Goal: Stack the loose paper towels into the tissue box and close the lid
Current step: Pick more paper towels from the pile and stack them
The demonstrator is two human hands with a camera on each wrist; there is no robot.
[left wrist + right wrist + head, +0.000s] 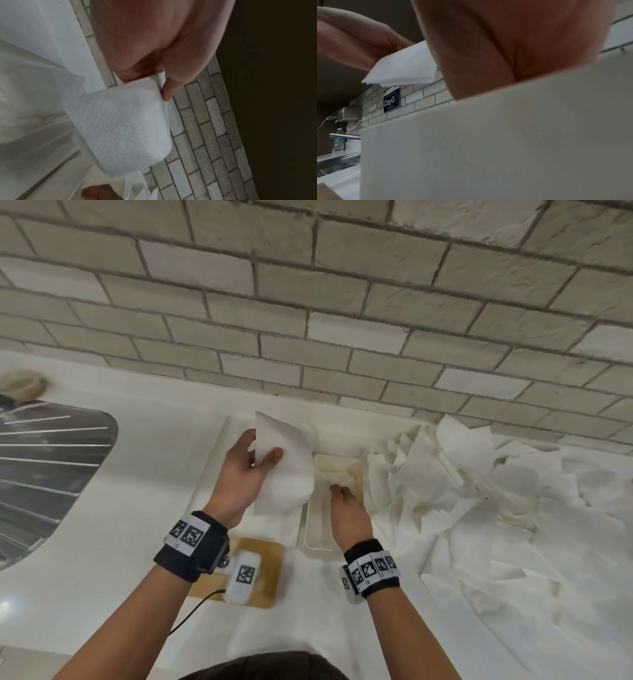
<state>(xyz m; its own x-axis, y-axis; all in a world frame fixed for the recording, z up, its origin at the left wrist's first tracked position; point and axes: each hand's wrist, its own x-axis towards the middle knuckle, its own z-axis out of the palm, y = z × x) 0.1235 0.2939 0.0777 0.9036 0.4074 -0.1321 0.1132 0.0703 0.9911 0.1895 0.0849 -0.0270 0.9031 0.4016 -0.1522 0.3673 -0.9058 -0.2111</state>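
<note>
Both hands work over a white counter [102, 542] (brick wall [308, 302] behind): left hand [239, 474] pinches a paper towel [284, 474].

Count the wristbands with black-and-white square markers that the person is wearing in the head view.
2. One wristband is on the left wrist, whose left hand holds a paper towel. The other wristband is on the right wrist, behind the right hand.
</note>
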